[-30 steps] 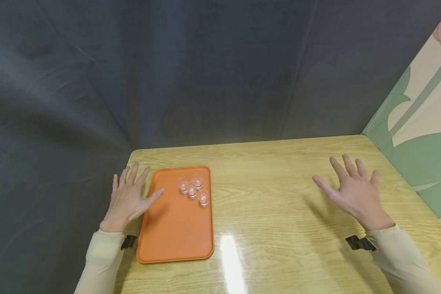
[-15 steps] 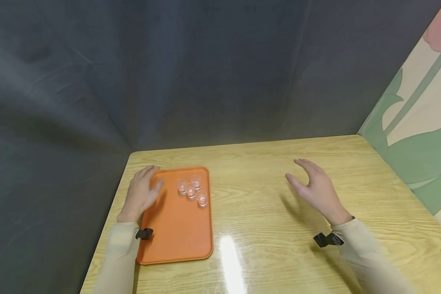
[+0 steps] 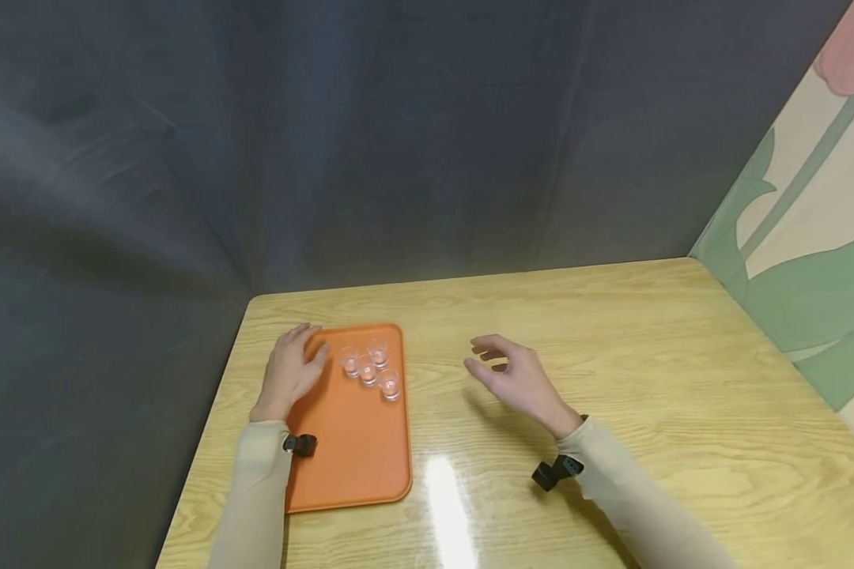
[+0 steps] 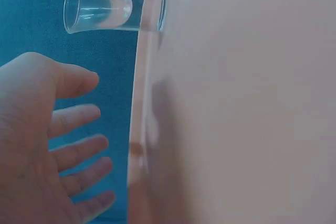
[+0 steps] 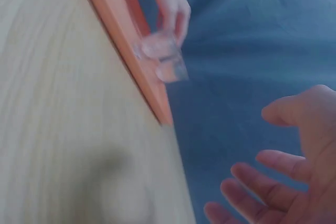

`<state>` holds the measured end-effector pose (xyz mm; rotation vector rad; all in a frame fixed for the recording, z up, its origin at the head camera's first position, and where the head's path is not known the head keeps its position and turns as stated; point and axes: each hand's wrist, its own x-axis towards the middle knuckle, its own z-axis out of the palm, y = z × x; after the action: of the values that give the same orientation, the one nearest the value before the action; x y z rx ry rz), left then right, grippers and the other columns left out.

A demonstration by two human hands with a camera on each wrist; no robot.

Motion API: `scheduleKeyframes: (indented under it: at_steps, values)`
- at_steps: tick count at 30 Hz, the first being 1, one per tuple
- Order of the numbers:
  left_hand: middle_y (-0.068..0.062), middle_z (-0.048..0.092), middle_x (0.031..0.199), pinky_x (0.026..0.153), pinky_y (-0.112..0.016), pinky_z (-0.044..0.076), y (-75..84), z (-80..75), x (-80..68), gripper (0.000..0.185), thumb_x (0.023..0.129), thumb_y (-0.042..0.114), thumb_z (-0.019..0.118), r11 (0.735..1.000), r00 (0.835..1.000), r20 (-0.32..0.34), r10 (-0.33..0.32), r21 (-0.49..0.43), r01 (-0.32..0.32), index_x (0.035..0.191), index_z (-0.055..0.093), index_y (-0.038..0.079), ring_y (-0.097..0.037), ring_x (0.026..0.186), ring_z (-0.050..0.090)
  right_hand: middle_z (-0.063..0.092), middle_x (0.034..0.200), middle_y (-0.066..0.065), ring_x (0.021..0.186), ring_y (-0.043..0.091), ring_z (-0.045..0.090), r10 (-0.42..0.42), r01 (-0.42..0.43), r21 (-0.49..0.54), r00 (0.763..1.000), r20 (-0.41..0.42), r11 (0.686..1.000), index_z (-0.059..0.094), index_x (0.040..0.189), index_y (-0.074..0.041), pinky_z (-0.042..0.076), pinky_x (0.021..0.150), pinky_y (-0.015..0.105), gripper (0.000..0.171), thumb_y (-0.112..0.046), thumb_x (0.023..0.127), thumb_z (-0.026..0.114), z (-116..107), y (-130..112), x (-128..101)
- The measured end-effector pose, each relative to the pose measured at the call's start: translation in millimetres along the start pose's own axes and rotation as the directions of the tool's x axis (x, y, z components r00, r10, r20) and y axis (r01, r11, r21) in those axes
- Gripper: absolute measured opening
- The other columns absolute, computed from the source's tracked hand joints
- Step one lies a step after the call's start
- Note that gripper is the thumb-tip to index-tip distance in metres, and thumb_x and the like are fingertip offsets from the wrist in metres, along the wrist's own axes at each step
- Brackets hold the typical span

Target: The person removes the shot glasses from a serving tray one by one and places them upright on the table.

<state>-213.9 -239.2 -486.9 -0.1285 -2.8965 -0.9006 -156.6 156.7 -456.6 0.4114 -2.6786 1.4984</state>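
Note:
Several small clear shot glasses [image 3: 367, 371] stand grouped in the upper right part of an orange tray [image 3: 356, 462]. Over the tray's left edge hovers my left hand [image 3: 287, 379], its fingers loosely bent and holding nothing. In the left wrist view that hand's thumb and fingers are spread, apart from the nearest glass [image 4: 102, 9]. My right hand [image 3: 523, 386] is above the table to the right of the tray, thumb apart from relaxed fingers, also holding nothing. The right wrist view shows the glasses blurred.
The tray lies on the left side of a wood-grain table [image 3: 583, 340]. A dark curtain [image 3: 427, 142] hangs behind and to the left. On the right is a cloth [image 3: 811, 237] with a flower pattern. Both wrists carry small black devices.
My right hand has moved far left toward the tray, its fingers less spread. My left hand has shifted right, over the tray's edge, with its fingers bending. The glasses stay in place.

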Motion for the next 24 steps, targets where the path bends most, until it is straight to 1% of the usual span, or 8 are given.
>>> scheduleKeyframes:
  at_steps: [5,10,15,18,21,24]
  values:
    - [-0.028,0.039,0.167,0.127,-0.066,0.029,-3.8,7.2,5.7,0.053,0.109,0.027,0.056,0.999,0.999,0.030,-0.030,-0.035,0.031,0.155,0.052,0.002,-0.051,0.155,0.035,0.074,0.129,0.017,0.115,0.029,0.072,-0.019,0.016,0.057,0.999,0.046,0.998,0.070,0.135,-0.009,0.064,0.094,0.040,0.039,-0.027,0.100,0.075,29,-4,8]
    - [-0.028,0.039,0.167,0.127,-0.066,0.029,-0.9,7.0,9.5,0.053,0.108,0.028,0.056,0.999,0.999,0.034,-0.030,-0.018,0.031,0.154,0.054,0.002,-0.051,0.155,0.034,0.075,0.128,0.017,0.111,0.028,0.073,-0.029,0.020,0.112,0.996,0.082,0.994,0.072,0.132,-0.006,0.064,0.092,0.038,0.037,-0.022,0.099,0.076,53,-13,14]
    - [-0.030,0.041,0.165,0.127,-0.067,0.030,5.1,8.9,11.5,0.052,0.107,0.028,0.056,0.999,0.998,0.055,-0.029,0.027,0.027,0.152,0.055,0.001,-0.053,0.154,0.035,0.075,0.127,0.016,0.109,0.027,0.073,-0.047,0.030,0.135,0.991,0.128,0.990,0.072,0.130,-0.001,0.064,0.091,0.033,0.037,-0.019,0.098,0.076,73,-19,18]
    - [-0.030,0.041,0.165,0.128,-0.069,0.025,9.1,11.1,11.1,0.052,0.107,0.029,0.056,0.998,0.997,0.065,-0.042,0.059,0.038,0.151,0.056,0.001,-0.053,0.154,0.034,0.076,0.126,0.013,0.108,0.025,0.073,-0.052,0.033,0.137,0.989,0.137,0.990,0.072,0.130,-0.001,0.064,0.091,0.030,0.037,-0.019,0.098,0.076,81,-21,20]
    - [-0.029,0.043,0.164,0.128,-0.070,0.023,11.4,13.8,10.8,0.052,0.106,0.029,0.057,0.996,0.998,0.053,-0.044,0.086,0.040,0.151,0.057,0.001,-0.052,0.154,0.035,0.077,0.123,0.013,0.106,0.025,0.074,-0.061,0.041,0.155,0.990,0.128,0.987,0.072,0.129,0.000,0.064,0.090,0.030,0.037,-0.017,0.097,0.078,88,-21,22]
    - [-0.028,0.047,0.162,0.127,-0.068,0.026,12.6,17.3,11.3,0.052,0.106,0.029,0.058,0.994,0.999,0.044,-0.026,0.104,0.021,0.151,0.057,0.001,-0.051,0.153,0.037,0.077,0.119,0.013,0.103,0.024,0.075,-0.060,0.038,0.166,0.989,0.133,0.985,0.073,0.127,0.000,0.064,0.089,0.030,0.037,-0.017,0.096,0.080,94,-21,22]
